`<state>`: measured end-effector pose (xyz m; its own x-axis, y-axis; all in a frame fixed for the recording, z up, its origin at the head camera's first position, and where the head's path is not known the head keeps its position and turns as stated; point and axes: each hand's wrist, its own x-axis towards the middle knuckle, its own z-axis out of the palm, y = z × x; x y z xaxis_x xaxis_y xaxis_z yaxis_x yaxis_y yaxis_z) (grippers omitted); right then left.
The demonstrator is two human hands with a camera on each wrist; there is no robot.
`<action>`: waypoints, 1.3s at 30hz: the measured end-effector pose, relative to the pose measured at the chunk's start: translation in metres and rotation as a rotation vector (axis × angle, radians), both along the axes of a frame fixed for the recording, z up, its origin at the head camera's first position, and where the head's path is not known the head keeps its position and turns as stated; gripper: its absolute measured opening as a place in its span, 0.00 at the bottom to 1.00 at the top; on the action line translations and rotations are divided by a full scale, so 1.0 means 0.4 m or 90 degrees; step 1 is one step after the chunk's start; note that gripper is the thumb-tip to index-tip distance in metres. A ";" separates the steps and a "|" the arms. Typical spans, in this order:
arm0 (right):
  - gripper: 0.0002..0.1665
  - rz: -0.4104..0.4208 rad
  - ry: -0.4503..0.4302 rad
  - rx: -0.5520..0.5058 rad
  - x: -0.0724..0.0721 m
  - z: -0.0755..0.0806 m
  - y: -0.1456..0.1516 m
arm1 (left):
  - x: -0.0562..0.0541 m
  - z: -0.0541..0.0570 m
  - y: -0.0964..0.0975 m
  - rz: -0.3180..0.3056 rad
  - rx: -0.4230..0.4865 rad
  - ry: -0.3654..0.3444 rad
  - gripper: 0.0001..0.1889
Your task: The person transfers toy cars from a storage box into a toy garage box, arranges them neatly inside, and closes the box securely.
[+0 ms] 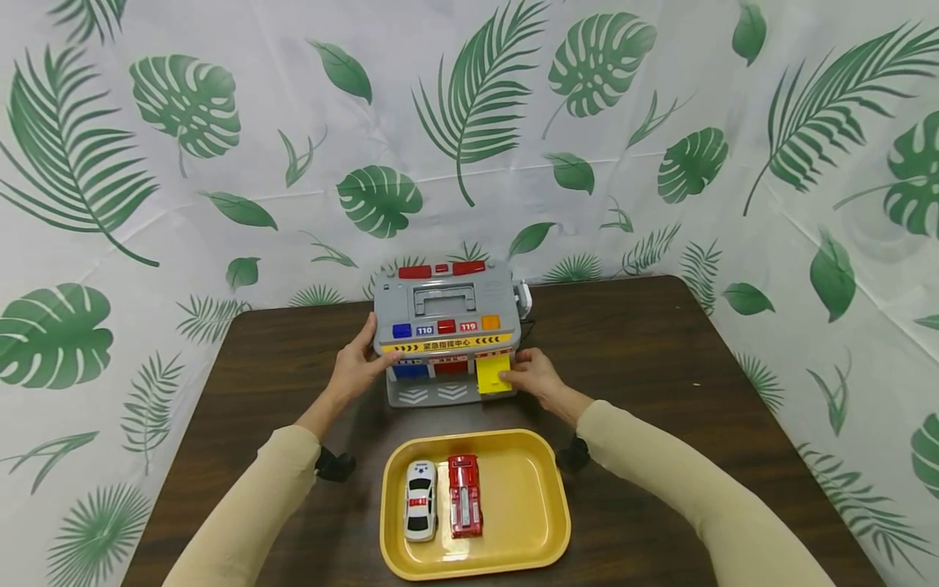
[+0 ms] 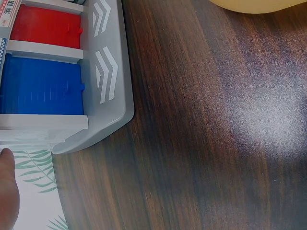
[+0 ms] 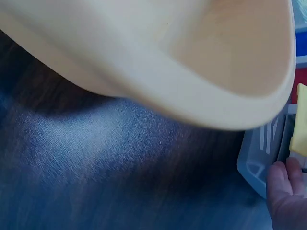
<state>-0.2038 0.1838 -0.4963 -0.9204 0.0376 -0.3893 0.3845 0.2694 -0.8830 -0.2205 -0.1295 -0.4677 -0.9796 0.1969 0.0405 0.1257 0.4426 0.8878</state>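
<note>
A grey toy emergency station [image 1: 499,295] with a carry handle stands toward the back of the table. My left hand [image 1: 354,367] grips its left front corner, the thumb along the front edge and the fingers up the side. At the right bay, my right hand [image 1: 539,379] holds the yellow door [image 1: 490,373], thumb on its face, the other fingers by the station's right side. This door stands out from the bay, in the right wrist view too. The blue door [image 2: 43,86] and the red door [image 2: 45,26] stand closed in their bays.
A yellow tray [image 1: 524,562] lies in front of the station. Inside it are a white toy police car [image 1: 421,500] and a red toy fire truck [image 1: 465,496], side by side. A leaf-patterned cloth [image 1: 293,106] hangs behind the dark wooden table [image 1: 631,350].
</note>
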 end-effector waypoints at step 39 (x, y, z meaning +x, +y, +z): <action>0.23 0.010 0.022 0.174 -0.034 0.003 -0.021 | -0.004 0.001 -0.004 0.003 -0.010 0.008 0.47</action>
